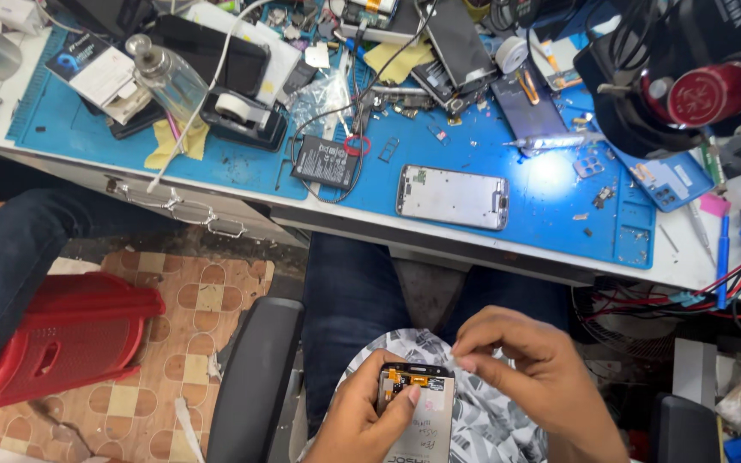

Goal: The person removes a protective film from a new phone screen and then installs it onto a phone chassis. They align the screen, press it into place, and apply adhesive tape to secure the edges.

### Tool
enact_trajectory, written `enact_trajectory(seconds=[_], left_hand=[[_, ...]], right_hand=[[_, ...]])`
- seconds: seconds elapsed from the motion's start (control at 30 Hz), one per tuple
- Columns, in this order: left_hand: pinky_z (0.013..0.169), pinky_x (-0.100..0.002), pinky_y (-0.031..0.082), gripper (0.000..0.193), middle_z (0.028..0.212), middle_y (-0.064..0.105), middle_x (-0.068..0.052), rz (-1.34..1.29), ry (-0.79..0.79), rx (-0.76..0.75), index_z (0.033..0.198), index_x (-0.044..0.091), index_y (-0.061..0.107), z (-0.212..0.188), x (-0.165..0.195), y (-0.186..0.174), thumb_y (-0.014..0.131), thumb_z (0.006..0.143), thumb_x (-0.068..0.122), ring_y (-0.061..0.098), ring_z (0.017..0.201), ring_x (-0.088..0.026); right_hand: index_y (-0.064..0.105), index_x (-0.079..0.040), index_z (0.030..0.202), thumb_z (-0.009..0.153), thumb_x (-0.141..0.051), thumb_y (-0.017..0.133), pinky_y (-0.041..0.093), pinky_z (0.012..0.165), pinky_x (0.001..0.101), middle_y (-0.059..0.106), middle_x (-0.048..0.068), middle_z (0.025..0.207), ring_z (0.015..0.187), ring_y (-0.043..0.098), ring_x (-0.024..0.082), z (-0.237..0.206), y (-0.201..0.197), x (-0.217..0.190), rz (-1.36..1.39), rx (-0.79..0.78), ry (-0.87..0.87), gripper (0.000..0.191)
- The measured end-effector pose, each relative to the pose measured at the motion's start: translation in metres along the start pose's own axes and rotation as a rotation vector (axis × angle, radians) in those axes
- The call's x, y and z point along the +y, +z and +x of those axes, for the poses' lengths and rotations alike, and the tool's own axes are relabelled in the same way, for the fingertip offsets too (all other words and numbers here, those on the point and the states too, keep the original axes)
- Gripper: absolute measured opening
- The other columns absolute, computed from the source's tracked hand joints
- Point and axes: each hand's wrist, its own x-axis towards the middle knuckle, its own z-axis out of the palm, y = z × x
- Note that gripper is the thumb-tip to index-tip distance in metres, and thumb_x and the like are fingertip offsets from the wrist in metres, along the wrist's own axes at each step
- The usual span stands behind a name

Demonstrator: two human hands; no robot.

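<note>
I judge the work to be midway: a phone sits opened up, split into parts, and nothing I see is closed back together. On the blue work mat point(473, 150) the phone's back frame point(452, 196) lies flat, stripped, its bare inner side facing up, just beside a brightly lit patch. The black battery point(326, 162) lies apart to the left of it, out of any housing, with a tape dispenser point(242, 114) farther left. Loose small parts dot the mat around them.

Down in the lap, well away from the bench, my left hand point(362, 420) wraps around the phone screen assembly point(418, 407), fingers curled behind it and the thumb pressed on its back face. My right hand point(529, 369) is closed in a fingertip pinch at the assembly's upper right corner; what it pinches is too small to make out.

The assembly shows its rear side: pale silvery-grey panel with handwritten marks, a dark band across the top carrying orange-brown flex ribbon and small connectors. It stands roughly upright, tilted towards me, over a grey leaf-patterned cloth point(490, 424).
</note>
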Motion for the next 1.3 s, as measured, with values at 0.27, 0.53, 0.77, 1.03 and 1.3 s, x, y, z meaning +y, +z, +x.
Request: enact_trajectory(seconds=[0.27, 0.53, 0.77, 1.03, 1.3], left_hand=[[0.078, -0.028, 0.054, 0.031, 0.093, 0.071, -0.007, 0.038, 0.082, -0.084, 0.112, 0.002, 0.057, -0.016, -0.005, -0.005, 0.072, 0.086, 0.013, 0.066, 0.088, -0.009], [0.087, -0.034, 0.055, 0.044, 0.103, 0.072, -0.014, 0.144, 0.142, -0.102, 0.122, 0.001, 0.052, -0.022, 0.003, -0.01, 0.072, 0.085, 0.014, 0.07, 0.098, -0.018], [0.085, -0.035, 0.057, 0.045, 0.105, 0.074, -0.017, 0.167, 0.154, -0.114, 0.123, 0.001, 0.052, -0.025, 0.003, -0.012, 0.072, 0.087, 0.019, 0.074, 0.099, -0.02], [0.079, -0.034, 0.058, 0.043, 0.099, 0.075, -0.017, 0.19, 0.172, -0.104, 0.124, 0.001, 0.052, -0.026, 0.004, -0.011, 0.071, 0.09, 0.02, 0.078, 0.091, -0.021], [0.054, -0.025, 0.054, 0.033, 0.087, 0.072, -0.013, 0.199, 0.075, -0.122, 0.113, 0.001, 0.052, -0.026, 0.01, -0.012, 0.07, 0.092, 0.019, 0.066, 0.059, -0.014]], right_hand=[[0.072, -0.005, 0.094, 0.083, -0.01, 0.081, 0.052, 0.06, 0.0285, 0.073, 0.003, 0.084, 0.067, 0.062, 0.012, 0.001, 0.026, -0.022, -0.271, -0.161, 0.178, 0.015], [0.064, -0.006, 0.093, 0.084, -0.015, 0.078, 0.052, 0.06, 0.0304, 0.07, 0.003, 0.084, 0.065, 0.066, 0.015, 0.008, 0.041, -0.035, -0.483, -0.252, 0.118, 0.019], [0.064, -0.007, 0.092, 0.082, -0.014, 0.077, 0.053, 0.067, 0.0345, 0.069, 0.004, 0.083, 0.068, 0.069, 0.018, 0.014, 0.044, -0.042, -0.571, -0.262, 0.064, 0.018], [0.063, -0.008, 0.096, 0.083, -0.014, 0.076, 0.052, 0.069, 0.0378, 0.067, 0.003, 0.083, 0.078, 0.068, 0.023, 0.015, 0.047, -0.049, -0.656, -0.296, -0.007, 0.02], [0.064, -0.009, 0.098, 0.083, -0.016, 0.076, 0.052, 0.068, 0.0386, 0.066, 0.004, 0.084, 0.079, 0.068, 0.025, 0.016, 0.049, -0.052, -0.706, -0.295, 0.051, 0.02]])
